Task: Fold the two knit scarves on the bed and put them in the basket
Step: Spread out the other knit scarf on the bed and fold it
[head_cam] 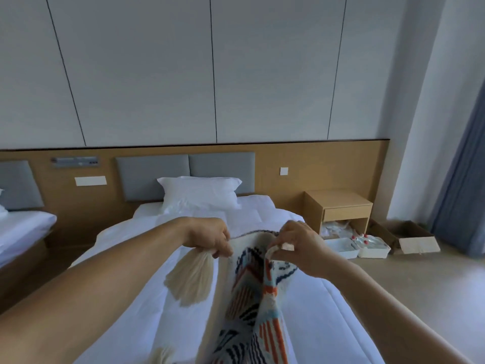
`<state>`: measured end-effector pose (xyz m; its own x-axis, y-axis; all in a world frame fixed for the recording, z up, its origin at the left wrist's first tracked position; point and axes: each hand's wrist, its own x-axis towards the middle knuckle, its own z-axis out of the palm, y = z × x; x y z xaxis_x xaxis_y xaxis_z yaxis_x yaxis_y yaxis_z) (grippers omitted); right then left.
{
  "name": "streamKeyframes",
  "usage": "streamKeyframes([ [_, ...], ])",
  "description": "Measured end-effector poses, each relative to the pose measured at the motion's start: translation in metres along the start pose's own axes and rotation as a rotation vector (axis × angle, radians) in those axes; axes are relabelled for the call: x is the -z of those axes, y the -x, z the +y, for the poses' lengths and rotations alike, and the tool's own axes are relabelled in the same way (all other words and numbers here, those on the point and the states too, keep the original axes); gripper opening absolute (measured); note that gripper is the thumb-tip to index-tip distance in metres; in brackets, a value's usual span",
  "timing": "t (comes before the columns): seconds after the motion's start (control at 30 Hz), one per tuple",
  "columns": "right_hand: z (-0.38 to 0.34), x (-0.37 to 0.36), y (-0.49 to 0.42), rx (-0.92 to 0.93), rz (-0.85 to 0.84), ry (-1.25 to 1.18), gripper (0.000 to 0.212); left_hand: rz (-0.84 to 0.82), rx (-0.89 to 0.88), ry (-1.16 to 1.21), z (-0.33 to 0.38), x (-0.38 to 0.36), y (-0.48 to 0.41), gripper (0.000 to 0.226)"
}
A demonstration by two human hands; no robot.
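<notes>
A patterned knit scarf (252, 298) is held up over the bed (126, 298) by one end, its length trailing down towards the camera. The left hand (210, 240) is clamped on one corner of that end, where a cream fringe (191, 279) hangs from the grip. The right hand (296, 245) is pinched on the other corner, and the knit is bunched between the two. The step in hand is judged to be the first fold of this scarf: the end is gathered but not yet spread. Next, the corners would need to be drawn apart so that the width is flattened, then brought to the far end, where what seems a second fringe (162, 355) is seen at the lower edge. No second scarf and no basket can be made out; a pillow (199, 193) lies at the bed's head
</notes>
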<state>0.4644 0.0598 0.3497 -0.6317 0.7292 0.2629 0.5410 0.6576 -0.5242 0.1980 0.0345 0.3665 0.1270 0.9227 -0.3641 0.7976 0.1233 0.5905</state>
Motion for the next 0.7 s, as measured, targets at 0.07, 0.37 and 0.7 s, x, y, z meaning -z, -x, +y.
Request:
streamKeyframes([
  [0.07,-0.014,-0.006,-0.003,0.049,-0.050,-0.022,0.024,-0.017,-0.002,-0.026,0.003,-0.002,0.010,0.036],
  [0.37,-0.059,-0.042,-0.025,0.027,-0.135,-0.334,0.020,0.024,-0.054,0.162,0.009,0.001,0.053,0.037],
  [0.7,-0.087,-0.052,-0.040,0.098,-0.147,-0.162,0.032,-0.040,-0.018,0.153,0.008,0.004,0.079,0.026],
])
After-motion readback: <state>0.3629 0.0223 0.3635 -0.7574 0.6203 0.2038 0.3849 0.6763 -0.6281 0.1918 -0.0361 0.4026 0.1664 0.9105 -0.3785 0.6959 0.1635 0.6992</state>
